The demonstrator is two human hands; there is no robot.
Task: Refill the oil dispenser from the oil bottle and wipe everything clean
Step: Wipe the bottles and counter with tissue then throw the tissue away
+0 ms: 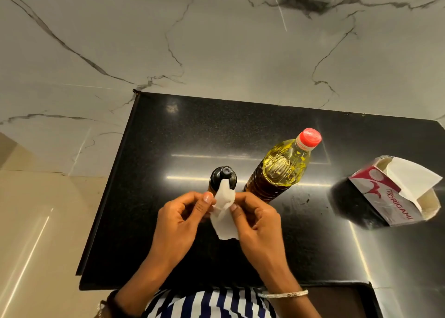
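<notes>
Grip: left hand (178, 219), right hand (257, 219) both pinch tissue (224, 213) before oil dispenser (222, 175)

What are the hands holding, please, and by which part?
The left hand pinches the white tissue at its upper left edge; the right hand pinches its right edge.

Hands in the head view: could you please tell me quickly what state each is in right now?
Left hand: pinching the tissue.
Right hand: pinching the same tissue.
</notes>
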